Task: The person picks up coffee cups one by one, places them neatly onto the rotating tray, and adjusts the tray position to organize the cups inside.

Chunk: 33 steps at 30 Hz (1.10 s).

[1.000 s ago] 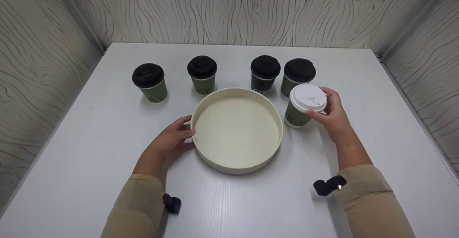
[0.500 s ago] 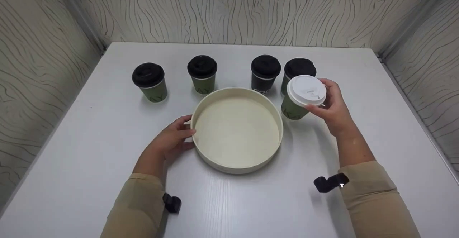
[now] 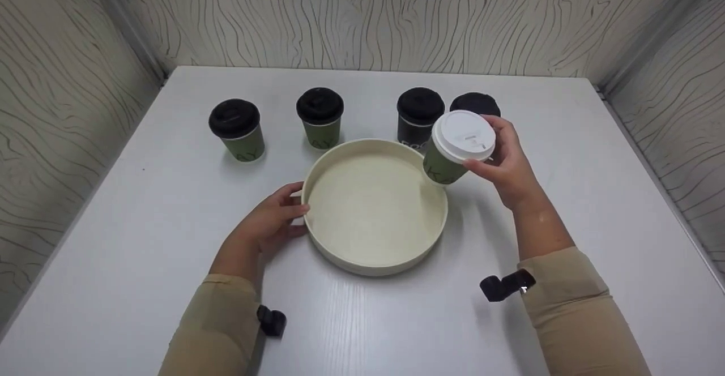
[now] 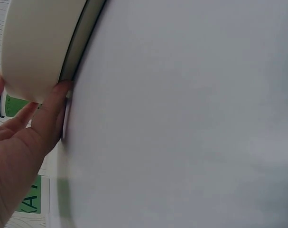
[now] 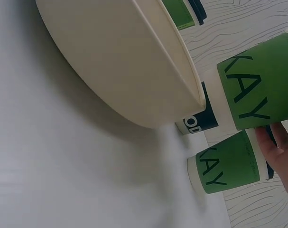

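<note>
My right hand grips a green paper cup with a white lid near its top. The cup is tilted slightly in the air, over the right rim of a round cream tray. In the right wrist view, the green cup shows large dark letters, and fingers lie along its side. At the tray's left wall, my left hand holds on with its fingertips at the rim and side. The left wrist view has the thumb low against the wall of the tray.
Behind the tray stand a black-lidded green cup at far left, another green cup, a dark cup, and a black-lidded cup partly hidden by the held one. Patterned panels enclose the white table.
The white-lidded cup has been lifted off the table by my right hand and carried leftward to above the tray's right rim. My left hand and the tray stay in place.
</note>
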### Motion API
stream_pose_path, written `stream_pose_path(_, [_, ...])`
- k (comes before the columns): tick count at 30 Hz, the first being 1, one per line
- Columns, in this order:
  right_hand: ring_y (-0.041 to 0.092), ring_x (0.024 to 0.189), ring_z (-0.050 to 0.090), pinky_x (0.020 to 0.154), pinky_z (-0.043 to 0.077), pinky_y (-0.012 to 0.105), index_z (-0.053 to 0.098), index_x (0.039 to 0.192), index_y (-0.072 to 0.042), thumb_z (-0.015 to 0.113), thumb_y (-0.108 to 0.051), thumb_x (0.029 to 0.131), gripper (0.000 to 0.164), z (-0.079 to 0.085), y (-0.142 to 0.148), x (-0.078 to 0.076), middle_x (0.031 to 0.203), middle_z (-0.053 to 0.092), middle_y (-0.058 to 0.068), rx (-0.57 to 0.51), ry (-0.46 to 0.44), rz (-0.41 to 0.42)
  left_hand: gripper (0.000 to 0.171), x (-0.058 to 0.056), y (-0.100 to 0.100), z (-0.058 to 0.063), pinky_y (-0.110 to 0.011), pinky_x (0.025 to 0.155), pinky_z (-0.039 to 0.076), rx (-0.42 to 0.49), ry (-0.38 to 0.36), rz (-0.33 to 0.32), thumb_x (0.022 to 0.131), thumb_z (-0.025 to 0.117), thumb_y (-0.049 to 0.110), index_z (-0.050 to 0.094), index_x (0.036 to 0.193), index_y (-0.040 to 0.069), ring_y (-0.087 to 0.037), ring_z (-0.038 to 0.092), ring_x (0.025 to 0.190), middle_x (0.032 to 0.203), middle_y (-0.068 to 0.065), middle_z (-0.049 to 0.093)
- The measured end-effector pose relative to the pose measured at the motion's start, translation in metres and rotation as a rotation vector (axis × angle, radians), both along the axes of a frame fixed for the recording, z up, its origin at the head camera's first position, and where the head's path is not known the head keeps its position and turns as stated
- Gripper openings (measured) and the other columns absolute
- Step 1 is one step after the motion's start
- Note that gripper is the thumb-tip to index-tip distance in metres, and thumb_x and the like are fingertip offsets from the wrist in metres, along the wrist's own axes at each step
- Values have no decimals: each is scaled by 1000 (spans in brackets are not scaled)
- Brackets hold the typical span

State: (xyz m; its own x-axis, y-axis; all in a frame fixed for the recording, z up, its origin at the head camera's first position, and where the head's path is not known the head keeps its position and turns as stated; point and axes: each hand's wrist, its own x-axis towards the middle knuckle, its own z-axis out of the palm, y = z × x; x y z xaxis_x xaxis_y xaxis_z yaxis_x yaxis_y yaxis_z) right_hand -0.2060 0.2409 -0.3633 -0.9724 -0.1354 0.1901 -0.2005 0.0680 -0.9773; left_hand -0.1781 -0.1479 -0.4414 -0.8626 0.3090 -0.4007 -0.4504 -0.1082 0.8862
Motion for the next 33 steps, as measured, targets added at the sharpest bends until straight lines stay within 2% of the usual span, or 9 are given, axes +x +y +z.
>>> stream_pose_path(9, [21,117,38,92,39,30,32,132,-14,69,4,72,72,-4,-16,-5,134,38,6,-44,-2,45,58,-1,1,1,-42,85,48,8,-23,8,88,55,1,33,139,17,-25,49,109,131,-14,39])
stream_pose_path(16, [20,120,37,98,33,36,31,133,-14,68,5,72,73,-6,-24,-6,135,39,4,-72,-34,48,58,-1,-1,0,-40,83,49,20,-28,-1,87,56,2,33,139,17,-25,51,108,131,-14,40])
stream_pose_path(20, [20,119,38,98,33,37,31,133,-13,69,5,72,74,-7,-29,-7,135,39,4,-61,-42,60,60,-2,-1,0,-41,83,48,35,-29,-2,87,56,1,32,140,17,-25,50,108,131,-15,39])
stream_pose_path(28, [21,114,41,91,40,30,31,132,-11,69,6,72,73,-16,-34,-9,132,42,5,-34,-54,82,59,-1,-1,0,-42,85,48,38,-30,-5,87,56,1,33,139,17,-24,50,108,131,-15,38])
stream_pose_path(33, [19,117,40,96,37,29,31,133,-10,70,7,71,75,-23,-35,-9,133,42,6,-26,-59,96,59,-1,-1,2,-41,85,48,28,-35,-3,87,56,2,33,139,17,-24,50,108,131,-14,38])
